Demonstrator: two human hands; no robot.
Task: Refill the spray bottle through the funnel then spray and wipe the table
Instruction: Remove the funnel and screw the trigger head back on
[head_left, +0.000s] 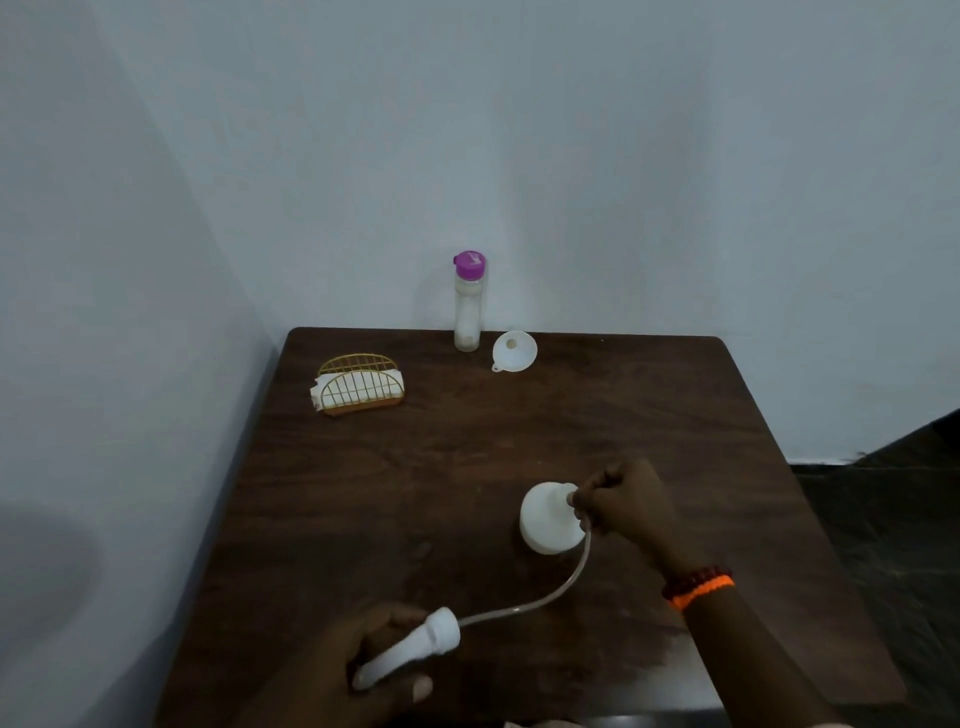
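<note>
Head view hides the spray bottle (548, 519) mouth behind the right hand (623, 506), its grip pinching the tube (540, 600). Left hand (374, 670) clasps the spray head (410, 649), pointing toward 7 o'clock, low on the surface (467, 467).

Spray bottle (549, 519): white, squat, upright on the counter (467, 467), near right of centre; neck uncapped. Spray head (410, 649): white, detached, lying tilted near the front edge, its clear dip tube (545, 595) curving up to the bottle neck. Funnel (514, 351): white, at the rear, tipped, mouth facing the viewer.
</note>
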